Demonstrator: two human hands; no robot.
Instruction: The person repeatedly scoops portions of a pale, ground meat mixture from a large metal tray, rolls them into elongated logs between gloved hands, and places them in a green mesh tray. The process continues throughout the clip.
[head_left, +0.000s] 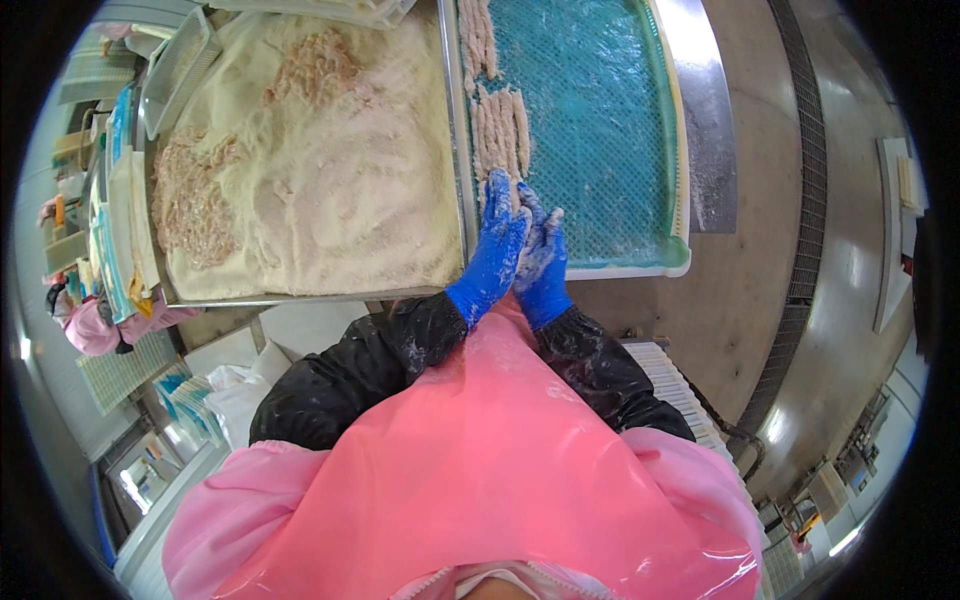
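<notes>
Both hands wear blue gloves dusted with pale powder. My left hand (491, 244) and my right hand (541, 259) are close together at the near left corner of a teal mesh tray (592, 142). Between them they hold coated strips of raw meat (515, 198), mostly hidden by the fingers. Just beyond my fingertips lies a group of coated strips (501, 127), side by side against the tray's left wall. A further group of strips (478, 37) follows at the far end. Left of the tray is a metal pan (315, 301) of pale breading powder (360, 187).
Raw, wet-looking meat pieces (195, 202) are heaped at the pan's left, with another heap (319, 66) farther back. A white plastic basket (180, 71) stands at the pan's far left corner. A person in pink (94, 326) is at the left. White roller conveyor (675, 390) runs by my right arm.
</notes>
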